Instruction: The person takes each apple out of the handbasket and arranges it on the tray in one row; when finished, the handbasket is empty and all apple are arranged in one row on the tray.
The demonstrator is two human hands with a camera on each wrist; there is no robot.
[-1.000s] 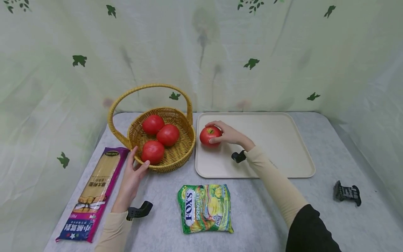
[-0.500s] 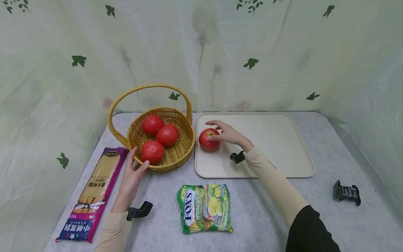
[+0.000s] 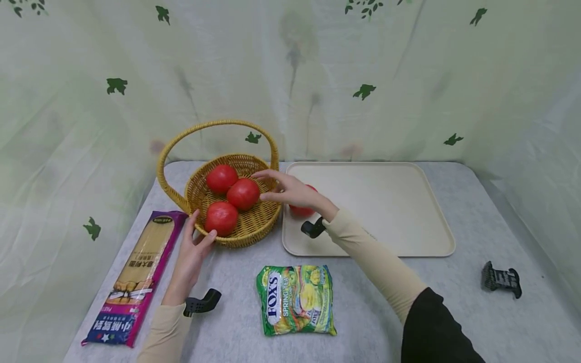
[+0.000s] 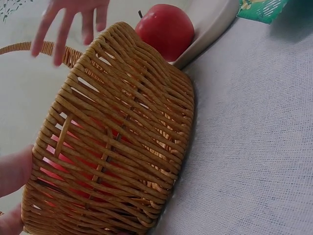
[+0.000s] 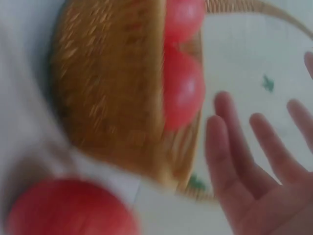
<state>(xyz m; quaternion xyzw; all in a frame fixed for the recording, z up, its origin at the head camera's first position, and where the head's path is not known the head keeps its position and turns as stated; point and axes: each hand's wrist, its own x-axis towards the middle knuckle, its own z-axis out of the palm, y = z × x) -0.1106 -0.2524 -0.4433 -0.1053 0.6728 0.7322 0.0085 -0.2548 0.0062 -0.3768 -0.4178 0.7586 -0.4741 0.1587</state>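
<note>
My left hand (image 3: 190, 259) holds the front left rim of a wicker basket (image 3: 245, 241), thumb and fingers at its edge. Inside the basket lie three round red fruits (image 3: 221, 219). Reaching across from the right, my right hand (image 3: 292, 191) hovers over the basket's right rim with spread fingers and nothing in them. Its fingertips come close to the middle fruit in the head view. A red apple (image 4: 166, 32) with a stem sits on the cream tray (image 3: 372, 212), at the tray's left end. In the head view the right hand partly hides this apple.
A green Fox's candy bag (image 3: 297, 301) lies in front of the tray. Left of the basket is a long purple-edged noodle pack (image 3: 136, 277). A black strap-like device (image 3: 501, 279) rests at the right. The basket's tall handle (image 3: 218, 122) arches above it.
My right hand has let go of the apple, leaving it on the tray, and has moved left to the basket with its fingers spread. The left hand stays at the basket rim.
</note>
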